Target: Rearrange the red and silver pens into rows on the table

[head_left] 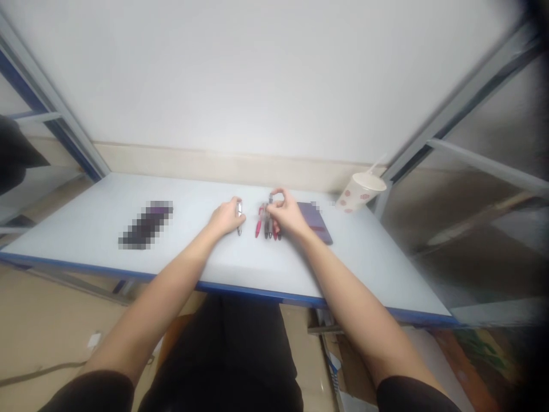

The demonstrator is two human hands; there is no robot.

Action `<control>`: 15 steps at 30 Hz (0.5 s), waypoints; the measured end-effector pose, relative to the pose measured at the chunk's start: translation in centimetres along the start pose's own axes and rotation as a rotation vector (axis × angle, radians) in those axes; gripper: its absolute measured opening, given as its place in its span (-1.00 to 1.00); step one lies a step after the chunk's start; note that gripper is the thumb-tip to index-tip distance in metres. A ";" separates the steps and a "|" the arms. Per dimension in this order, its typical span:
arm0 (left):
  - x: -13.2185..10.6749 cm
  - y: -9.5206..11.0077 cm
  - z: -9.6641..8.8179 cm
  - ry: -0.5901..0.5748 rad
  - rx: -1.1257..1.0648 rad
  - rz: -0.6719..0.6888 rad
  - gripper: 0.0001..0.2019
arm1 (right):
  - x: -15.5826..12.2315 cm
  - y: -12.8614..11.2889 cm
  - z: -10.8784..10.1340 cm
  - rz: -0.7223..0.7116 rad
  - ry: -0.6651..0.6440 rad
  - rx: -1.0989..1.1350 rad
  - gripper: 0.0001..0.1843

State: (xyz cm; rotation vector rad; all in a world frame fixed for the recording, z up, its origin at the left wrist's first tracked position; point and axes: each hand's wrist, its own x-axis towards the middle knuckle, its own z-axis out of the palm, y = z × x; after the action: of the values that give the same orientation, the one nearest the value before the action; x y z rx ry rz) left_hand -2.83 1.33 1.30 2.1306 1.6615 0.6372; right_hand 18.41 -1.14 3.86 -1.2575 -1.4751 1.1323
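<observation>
While the left hand (225, 218) has its thumb and forefinger closed narrowly about a silvery pen (239, 230), the right hand (290, 215) bends over a group of pens (266, 233) just beside it, thumb and forefinger curved around the upper end of one; whether they actually grip it, I cannot tell, as the picture is soft there. The group lies on the table between the two hands, tips towards the person, with a pinkish-red pen (258, 230) at its left edge and darker ones side by side next to it, partly covered by the right hand's fingers. The step in hand looks like handling the pens singly or arranging them in a row; the next move would call for a light fingertip pinch that leaves the neighbours undisturbed. Just right of that hand lies a purple notebook (315, 217), and beyond it a patterned paper cup (362, 191) with a straw leans towards the corner. Well to the left, a dark pixelated object (146, 228) rests on the pale tabletop (364, 269).
</observation>
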 end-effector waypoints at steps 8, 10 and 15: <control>0.3 -0.4 0.1 0.002 -0.267 0.006 -0.21 | -0.2 0.1 -0.1 -0.025 -0.004 0.065 -0.49; 0.3 -0.4 0.1 0.004 -0.321 -0.001 -0.22 | 0.0 0.3 -0.1 -0.044 0.004 0.073 -0.48; 0.7 -0.7 -0.1 0.045 -0.487 -0.038 -0.21 | 1.1 0.1 0.4 -0.073 -0.034 0.076 -0.36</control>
State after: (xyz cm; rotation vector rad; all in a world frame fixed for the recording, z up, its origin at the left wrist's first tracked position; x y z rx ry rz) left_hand -3.31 2.20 1.09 1.7419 1.3858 0.9697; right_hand 17.86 -0.06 3.76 -1.1286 -1.4773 1.1559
